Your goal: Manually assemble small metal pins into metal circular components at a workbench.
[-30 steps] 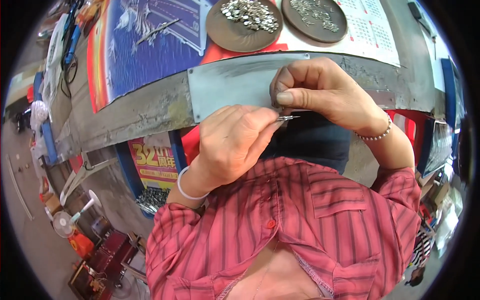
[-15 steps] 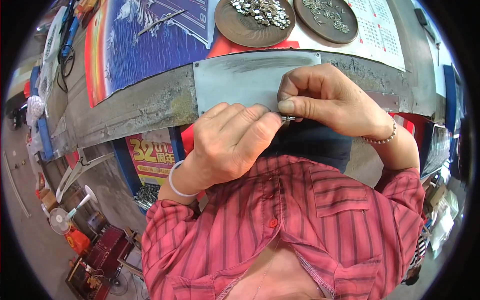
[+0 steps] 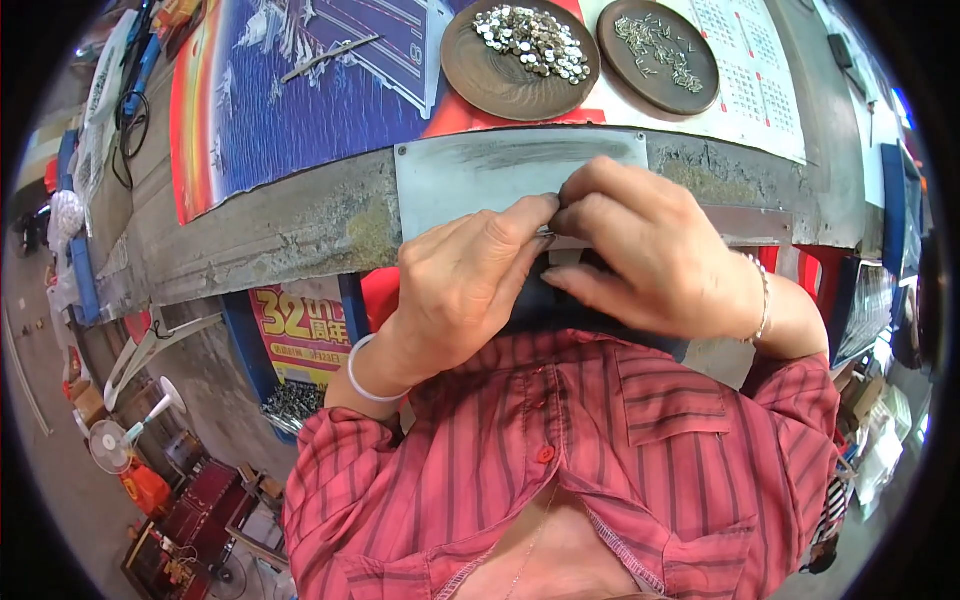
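Observation:
My left hand (image 3: 465,275) and my right hand (image 3: 650,260) meet at the front edge of the bench, over a pale sheet (image 3: 430,195) fixed there. The left thumb and forefinger pinch a small silvery metal part (image 3: 546,233), of which only a sliver shows. Curled around its far side, the right fingers touch the left fingertips, while the right thumb stands a little apart below. Whether the right fingers hold anything is hidden. Beyond the hands, a brown plate (image 3: 490,92) carries a heap of small round silvery pieces, and a second brown plate (image 3: 622,68) carries thin metal pins.
A torn blue poster (image 3: 300,130) covers the bench at left, with a thin metal strip (image 3: 330,58) on it. Printed calendar paper (image 3: 745,75) lies at right. Below the bench edge is a bin of dark metal pieces (image 3: 297,405); a white fan (image 3: 110,447) stands at lower left.
My right hand has turned over, its fingers now curling down at the left fingertips and its thumb lower and apart. The left hand's fingertips have tilted up. The metal part shows less.

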A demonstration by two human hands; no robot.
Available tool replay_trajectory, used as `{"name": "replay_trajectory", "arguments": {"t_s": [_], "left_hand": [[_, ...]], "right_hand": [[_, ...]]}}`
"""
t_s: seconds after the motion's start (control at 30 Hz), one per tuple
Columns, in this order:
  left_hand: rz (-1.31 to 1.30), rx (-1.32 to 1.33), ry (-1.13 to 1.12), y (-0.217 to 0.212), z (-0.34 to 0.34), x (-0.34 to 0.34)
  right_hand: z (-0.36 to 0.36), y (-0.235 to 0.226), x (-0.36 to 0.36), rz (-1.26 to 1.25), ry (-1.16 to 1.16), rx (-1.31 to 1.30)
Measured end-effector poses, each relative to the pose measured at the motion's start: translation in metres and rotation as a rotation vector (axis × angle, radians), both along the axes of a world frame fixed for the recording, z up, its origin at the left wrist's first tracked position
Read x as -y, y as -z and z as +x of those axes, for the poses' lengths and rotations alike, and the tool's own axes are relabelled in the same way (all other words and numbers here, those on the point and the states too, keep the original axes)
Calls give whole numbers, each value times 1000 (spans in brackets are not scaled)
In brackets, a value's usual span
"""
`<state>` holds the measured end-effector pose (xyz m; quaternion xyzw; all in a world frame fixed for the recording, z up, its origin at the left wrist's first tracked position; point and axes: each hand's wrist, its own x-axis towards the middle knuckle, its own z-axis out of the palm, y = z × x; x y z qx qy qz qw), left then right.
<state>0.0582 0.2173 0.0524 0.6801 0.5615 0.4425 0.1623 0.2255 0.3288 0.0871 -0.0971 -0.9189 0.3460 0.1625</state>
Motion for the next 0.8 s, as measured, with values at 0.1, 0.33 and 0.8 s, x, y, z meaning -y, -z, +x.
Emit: {"name": "replay_trajectory", "arguments": {"t_s": [0.1,0.33,0.8], "left_hand": [[-11,-59,-40,6,-3,0],[-113,211,-122,5,-7,10],[-218,474,-122,8,-6,19]], "right_hand": [[-1,4,-31,-165,120,64],[-14,33,-55,461,313,60],[-21,25,-54,528,150,168]]}}
